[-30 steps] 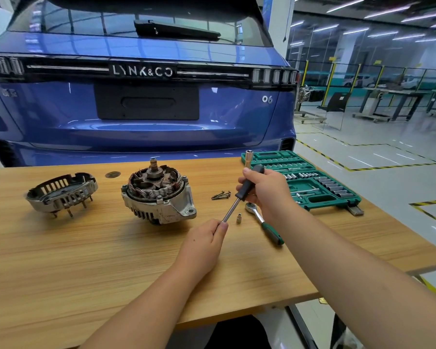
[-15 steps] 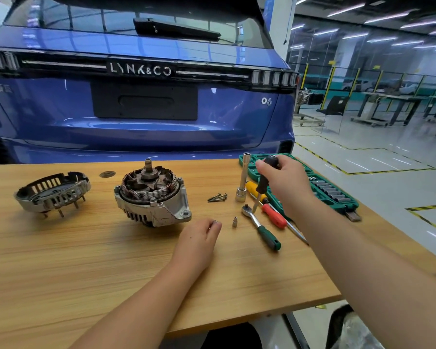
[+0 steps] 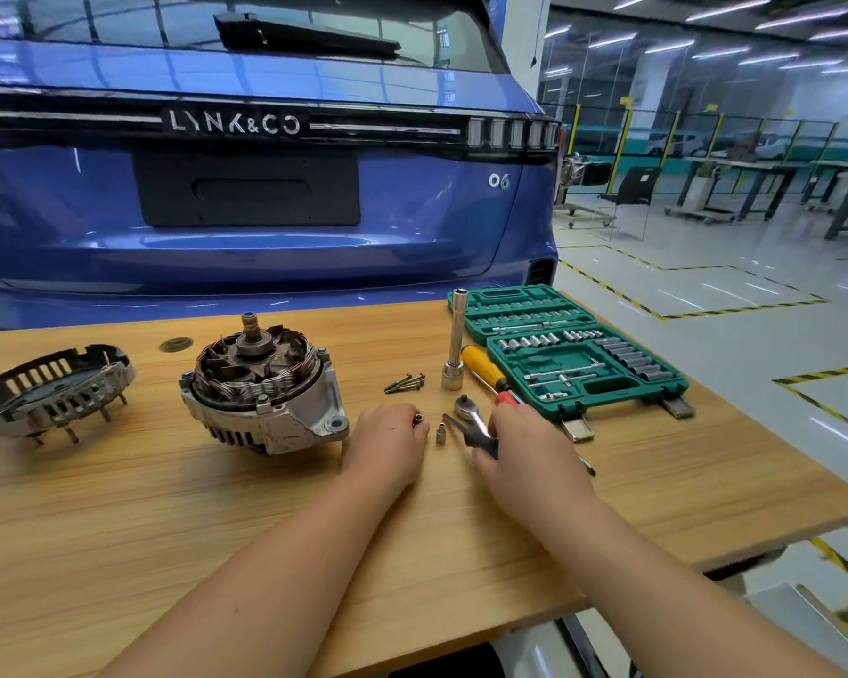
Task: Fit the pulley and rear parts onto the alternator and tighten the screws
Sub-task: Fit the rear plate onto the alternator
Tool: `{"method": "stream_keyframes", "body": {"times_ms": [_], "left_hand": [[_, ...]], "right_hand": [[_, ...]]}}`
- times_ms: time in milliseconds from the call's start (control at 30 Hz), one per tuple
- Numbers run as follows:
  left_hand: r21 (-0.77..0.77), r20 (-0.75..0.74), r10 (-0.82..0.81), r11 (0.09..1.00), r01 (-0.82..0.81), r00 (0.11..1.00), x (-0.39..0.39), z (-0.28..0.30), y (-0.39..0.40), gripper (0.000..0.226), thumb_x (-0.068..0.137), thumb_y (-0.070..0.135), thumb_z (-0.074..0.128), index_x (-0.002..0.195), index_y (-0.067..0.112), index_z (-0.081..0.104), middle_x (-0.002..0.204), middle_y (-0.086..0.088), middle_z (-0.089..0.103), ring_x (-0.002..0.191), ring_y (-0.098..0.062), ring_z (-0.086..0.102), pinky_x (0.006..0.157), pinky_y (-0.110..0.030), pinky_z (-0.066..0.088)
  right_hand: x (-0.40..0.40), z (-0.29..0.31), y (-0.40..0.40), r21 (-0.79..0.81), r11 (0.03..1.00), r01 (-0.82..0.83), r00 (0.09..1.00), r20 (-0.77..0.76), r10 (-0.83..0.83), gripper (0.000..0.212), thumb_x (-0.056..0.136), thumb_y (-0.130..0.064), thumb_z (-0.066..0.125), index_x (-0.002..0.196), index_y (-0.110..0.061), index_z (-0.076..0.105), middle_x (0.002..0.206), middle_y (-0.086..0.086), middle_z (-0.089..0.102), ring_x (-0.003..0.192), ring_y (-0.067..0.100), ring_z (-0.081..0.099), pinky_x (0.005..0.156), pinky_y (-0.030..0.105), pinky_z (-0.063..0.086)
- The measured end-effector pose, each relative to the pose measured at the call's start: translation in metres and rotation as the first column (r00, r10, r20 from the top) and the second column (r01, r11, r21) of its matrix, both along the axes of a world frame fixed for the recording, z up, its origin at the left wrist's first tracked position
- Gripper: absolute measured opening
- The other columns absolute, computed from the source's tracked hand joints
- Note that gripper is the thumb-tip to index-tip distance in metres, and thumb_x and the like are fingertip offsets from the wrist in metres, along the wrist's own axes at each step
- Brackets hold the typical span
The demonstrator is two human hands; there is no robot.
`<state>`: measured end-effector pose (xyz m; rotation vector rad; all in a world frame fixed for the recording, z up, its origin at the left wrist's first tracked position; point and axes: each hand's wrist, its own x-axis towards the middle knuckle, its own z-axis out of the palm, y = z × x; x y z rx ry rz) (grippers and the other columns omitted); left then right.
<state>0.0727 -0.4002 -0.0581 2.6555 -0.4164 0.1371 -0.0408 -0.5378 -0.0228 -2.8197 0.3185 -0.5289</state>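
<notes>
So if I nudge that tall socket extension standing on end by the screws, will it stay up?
Probably not. The socket extension stands upright on a narrow base, so it would likely tip. It is round steel, so once down it could roll toward the screws.

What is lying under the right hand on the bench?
The right hand covers the handle of the ratchet wrench, whose head sticks out beyond the fingers, and grips a black-handled tool. The red-and-yellow screwdriver passes beneath too; its middle is hidden.
</notes>
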Motion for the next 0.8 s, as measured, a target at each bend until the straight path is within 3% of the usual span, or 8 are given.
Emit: {"method": "stream_keyframes", "body": {"times_ms": [67,167,367,533,800], "left_hand": [[0.008,-0.011,0.012,1.0,-0.012,1.0,0.005,0.002,-0.004,0.025,0.099,0.045,0.048,0.107,0.029,0.065,0.106,0.002,0.066,0.101,-0.021,0.054,0.074,-0.036,0.038],[0.027,-0.014,0.007,1.0,-0.007,1.0,0.01,0.002,-0.007,0.023,0.098,0.046,0.05,0.107,0.031,0.065,0.107,0.004,0.067,0.107,-0.024,0.057,0.075,-0.037,0.034],[-0.028,-0.042,-0.047,0.999,0.046,0.998,0.012,0.001,-0.004,0.026,0.097,0.041,0.054,0.12,0.036,0.063,0.119,0.008,0.067,0.116,-0.021,0.056,0.082,-0.038,0.034],[-0.116,-0.041,-0.105,0.988,0.099,0.994,0.002,0.003,0.007,0.034,0.097,0.029,0.057,0.131,0.027,0.061,0.117,0.008,0.067,0.115,-0.019,0.057,0.093,-0.036,0.046],[-0.097,-0.015,-0.226,0.97,0.223,0.974,-0.028,0.005,0.04,0.042,0.099,0.028,0.055,0.141,0.023,0.054,0.127,0.004,0.063,0.121,-0.017,0.053,0.103,-0.038,0.047]], "right_hand": [[0.002,-0.004,0.003,-0.132,0.991,-0.005,0.999,-0.042,-0.001,0.022,0.093,-0.043,0.057,0.106,-0.026,0.05,0.105,-0.004,0.056,0.091,0.02,0.06,0.068,0.033,0.043],[0.009,-0.008,0.006,-0.262,0.965,-0.005,0.994,-0.104,-0.024,0.024,0.092,-0.045,0.051,0.108,-0.027,0.051,0.105,-0.005,0.062,0.096,0.022,0.062,0.071,0.037,0.035],[0.016,-0.012,0.0,-0.222,0.974,0.038,0.982,-0.175,-0.078,0.025,0.092,-0.045,0.049,0.111,-0.03,0.051,0.102,-0.005,0.057,0.096,0.022,0.062,0.073,0.037,0.035],[0.018,-0.009,0.0,-0.226,0.97,0.086,0.973,-0.188,-0.131,0.022,0.093,-0.042,0.049,0.111,-0.029,0.05,0.096,-0.006,0.049,0.095,0.023,0.063,0.074,0.038,0.036],[0.021,0.001,0.008,-0.292,0.953,0.082,0.959,-0.238,-0.155,0.03,0.096,-0.049,0.046,0.117,-0.03,0.055,0.112,-0.009,0.059,0.101,0.017,0.06,0.079,0.041,0.04]]}}
